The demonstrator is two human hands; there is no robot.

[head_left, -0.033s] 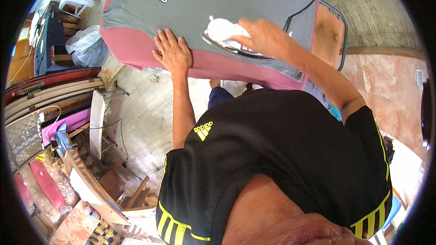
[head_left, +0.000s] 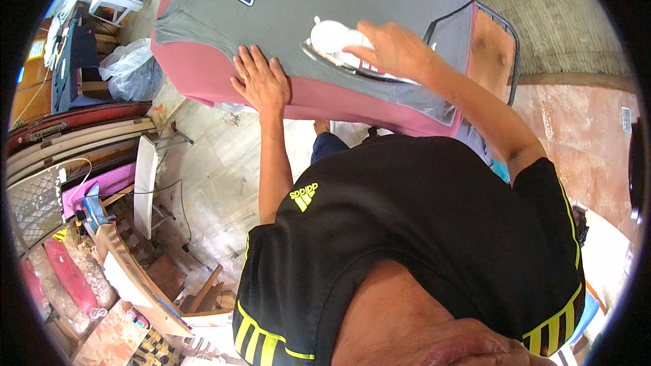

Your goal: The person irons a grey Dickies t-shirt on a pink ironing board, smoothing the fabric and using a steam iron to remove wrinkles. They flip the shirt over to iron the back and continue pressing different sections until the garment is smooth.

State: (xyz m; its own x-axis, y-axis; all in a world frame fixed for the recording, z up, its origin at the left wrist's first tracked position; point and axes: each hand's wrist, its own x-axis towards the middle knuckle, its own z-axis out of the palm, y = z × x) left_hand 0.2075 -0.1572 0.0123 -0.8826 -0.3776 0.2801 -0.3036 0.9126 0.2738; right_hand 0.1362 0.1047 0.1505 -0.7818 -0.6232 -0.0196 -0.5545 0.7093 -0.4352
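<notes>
A grey shirt (head_left: 386,0) with a red and yellow printed badge is spread over a pink-covered ironing board (head_left: 196,71). My right hand (head_left: 392,49) is closed around the handle of a white clothes iron (head_left: 333,38), which rests on the shirt near the board's close edge. The iron's rounded end points left. From behind my right hand a black cord (head_left: 441,19) runs over the cloth toward the right. My left hand (head_left: 262,80) lies flat with fingers spread, across the shirt's near edge and the pink cover.
A dark metal frame (head_left: 515,54) with a wooden panel (head_left: 489,47) sticks out at the board's right end. Left on the floor are a clear plastic bag (head_left: 132,71), a white stool (head_left: 115,0) and stacked boards (head_left: 81,139). A wooden cabinet piece (head_left: 135,271) stands lower left.
The iron and both hands keep almost the same places on the board. The whole scene sits slightly shifted to the right and down in the view.
</notes>
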